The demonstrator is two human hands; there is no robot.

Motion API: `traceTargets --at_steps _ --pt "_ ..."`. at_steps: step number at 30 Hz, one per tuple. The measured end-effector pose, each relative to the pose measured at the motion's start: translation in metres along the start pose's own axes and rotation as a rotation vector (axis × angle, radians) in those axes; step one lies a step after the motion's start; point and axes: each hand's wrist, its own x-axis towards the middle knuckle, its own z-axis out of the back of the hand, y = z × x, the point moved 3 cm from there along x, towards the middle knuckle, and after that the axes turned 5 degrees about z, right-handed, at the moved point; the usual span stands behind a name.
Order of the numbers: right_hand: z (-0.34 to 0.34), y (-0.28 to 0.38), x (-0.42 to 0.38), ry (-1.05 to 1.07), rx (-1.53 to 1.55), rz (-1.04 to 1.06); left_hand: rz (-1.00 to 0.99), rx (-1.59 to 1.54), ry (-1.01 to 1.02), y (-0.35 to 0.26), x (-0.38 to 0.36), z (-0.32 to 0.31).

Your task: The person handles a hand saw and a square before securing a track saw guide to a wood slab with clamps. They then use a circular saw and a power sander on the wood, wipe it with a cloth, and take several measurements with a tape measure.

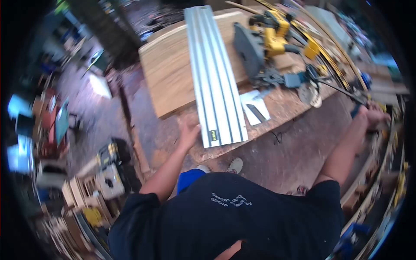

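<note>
A long silver guide rail (pixel 219 86) with dark stripes lies across a thick wooden slab (pixel 167 73), its near end jutting past the slab's edge. Beside that end is my left hand (pixel 188 133), fingers apart, with the thumb side right at the rail's edge. Far to the right, my right hand (pixel 373 116) is closed around the dark handle end of what looks like a bar clamp (pixel 336 86), whose thin bar points back toward the bench. Part of its grip is hidden by the fingers. A yellow and black circular saw (pixel 271 39) stands right of the rail.
The slab rests on a worn workbench (pixel 284 106). A white sheet with a dark strip (pixel 258 110) and a pale disc (pixel 308 93) lie near the saw. Yellow-edged rails (pixel 331 60) run along the right. Tools and wood pieces (pixel 108 180) stand at lower left.
</note>
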Motion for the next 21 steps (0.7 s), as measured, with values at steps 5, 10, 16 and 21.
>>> traceTargets --at_steps 5,10,16,21 --pt "0.006 -0.036 0.044 -0.078 0.189 -0.126 -0.033 -0.187 -0.008 -0.011 -0.01 -0.054" --pt "-0.008 -0.113 0.094 -0.097 0.117 -0.267 -0.264 -0.221 0.109 -0.013 -0.007 -0.111" --pt "-0.014 -0.272 0.182 0.024 0.15 -0.327 -0.078 -0.134 -0.045 -0.01 -0.002 -0.148" --pt "-0.005 -0.321 0.136 -0.082 0.439 -0.526 0.012 -0.176 -0.229 -0.021 -0.004 -0.163"
